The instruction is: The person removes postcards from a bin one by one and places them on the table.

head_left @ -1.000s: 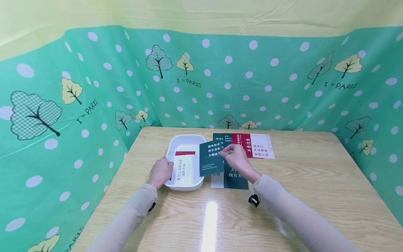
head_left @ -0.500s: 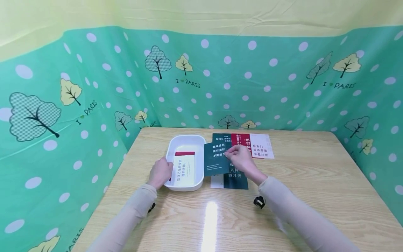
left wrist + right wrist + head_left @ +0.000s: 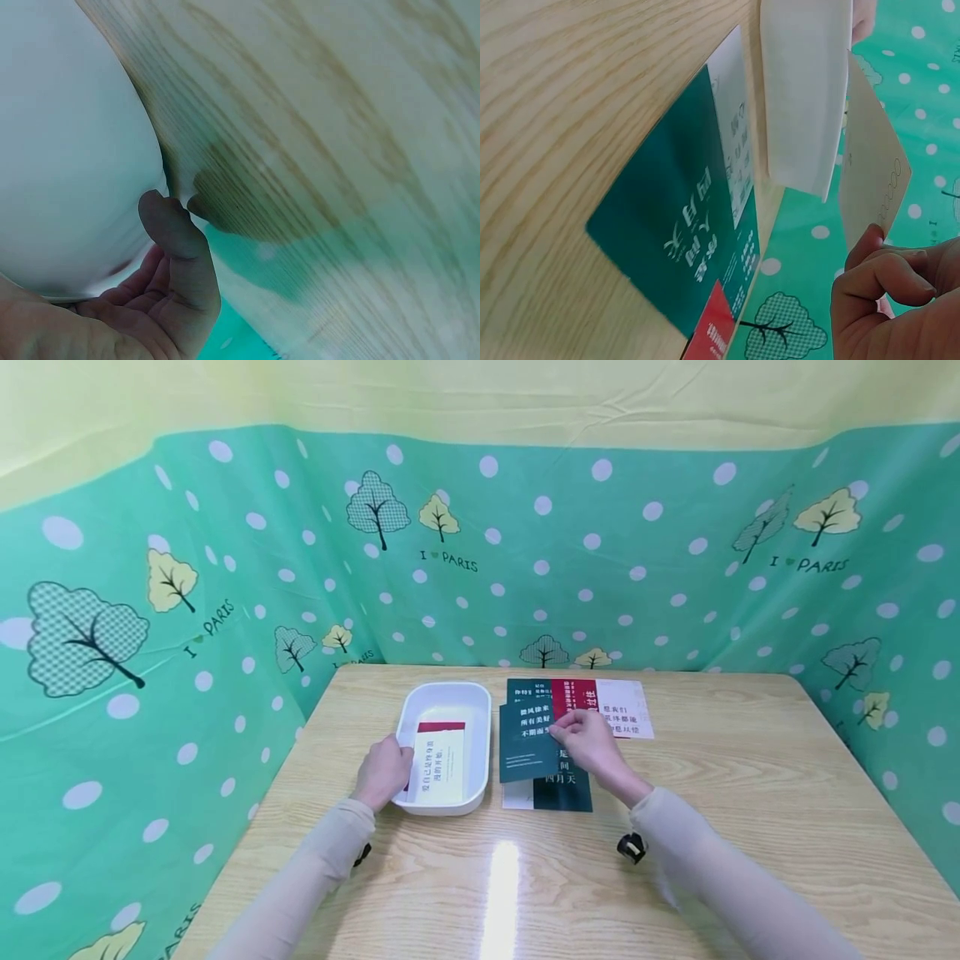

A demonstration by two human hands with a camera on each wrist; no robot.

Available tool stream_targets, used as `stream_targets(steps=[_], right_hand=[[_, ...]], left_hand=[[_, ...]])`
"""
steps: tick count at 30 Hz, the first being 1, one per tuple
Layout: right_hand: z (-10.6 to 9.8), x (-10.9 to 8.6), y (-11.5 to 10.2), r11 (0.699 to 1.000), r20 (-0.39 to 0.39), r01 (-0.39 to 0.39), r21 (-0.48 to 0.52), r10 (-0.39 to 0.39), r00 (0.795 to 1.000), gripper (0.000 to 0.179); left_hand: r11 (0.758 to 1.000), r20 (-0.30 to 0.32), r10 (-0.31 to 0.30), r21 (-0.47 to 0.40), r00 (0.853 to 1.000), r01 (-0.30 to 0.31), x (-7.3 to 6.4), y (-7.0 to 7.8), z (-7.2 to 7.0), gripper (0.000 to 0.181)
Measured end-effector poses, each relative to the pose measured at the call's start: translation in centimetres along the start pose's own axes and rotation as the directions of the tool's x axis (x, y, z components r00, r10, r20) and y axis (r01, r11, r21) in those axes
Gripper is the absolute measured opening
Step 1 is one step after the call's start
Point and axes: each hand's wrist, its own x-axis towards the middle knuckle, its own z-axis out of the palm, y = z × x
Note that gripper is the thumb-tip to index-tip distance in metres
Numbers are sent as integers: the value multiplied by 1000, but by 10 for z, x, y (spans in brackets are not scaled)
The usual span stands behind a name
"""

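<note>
My right hand [image 3: 592,745] pinches a dark green postcard [image 3: 525,747] with white writing by its right edge. In the right wrist view this postcard [image 3: 870,150] shows its pale back, raised above the table. Under it, overlapping postcards lie on the table: a dark green one [image 3: 573,797], a white one [image 3: 517,797], a red one [image 3: 564,708] and a white one [image 3: 637,700] at the right. My left hand [image 3: 384,770] grips the left rim of a white plastic tub [image 3: 442,809], the thumb [image 3: 176,229] showing in the left wrist view. Inside the tub, a white postcard [image 3: 442,768] partly covers a red one [image 3: 440,725].
The wooden table [image 3: 750,793] extends to the right and toward the front. Behind it and along the sides hangs a green dotted curtain [image 3: 637,543] with printed trees. A black wrist strap [image 3: 632,847] shows beneath the right sleeve.
My right hand has carried the dark green postcard rightward, away from the tub and over the postcards on the table. My left hand and the tub have kept their place.
</note>
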Motion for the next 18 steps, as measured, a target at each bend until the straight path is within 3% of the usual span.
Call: stream_targets(steps=[18], right_hand=[[-20, -1, 25, 997, -26, -69, -28, 68, 997, 20]], left_hand=[[1000, 1, -12, 13, 1000, 12, 2, 1, 1, 31]])
